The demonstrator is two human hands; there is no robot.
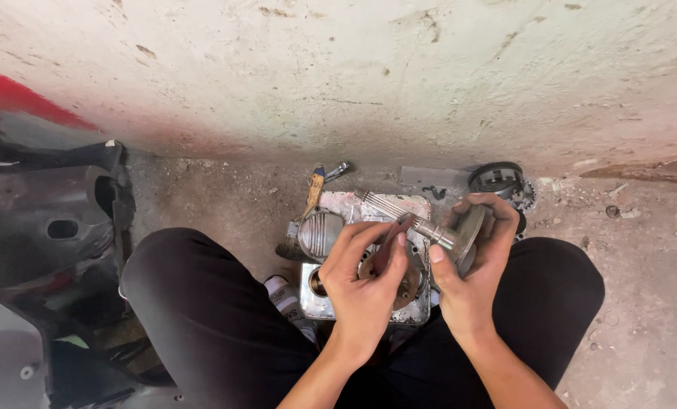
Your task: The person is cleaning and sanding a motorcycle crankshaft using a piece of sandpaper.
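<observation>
My right hand [476, 261] grips a metal shaft part [429, 227] with a disc-shaped base and a splined rod pointing up and left. My left hand [363, 276] pinches a small flat reddish-brown piece [393, 241] and holds it against the shaft near its base. Both hands hover over a dirty metal tray [338, 304] that lies on the ground between my knees. In the tray lie a ribbed silver cover [319, 233] and a round brownish disc [408, 286], partly hidden by my left hand.
A brush with a wooden handle [312, 195] leans at the tray's far left corner. A toothed round gear part [500, 180] lies by the wall at right. A white can [283, 295] sits by my left knee. A dark vehicle body [51, 227] stands at left.
</observation>
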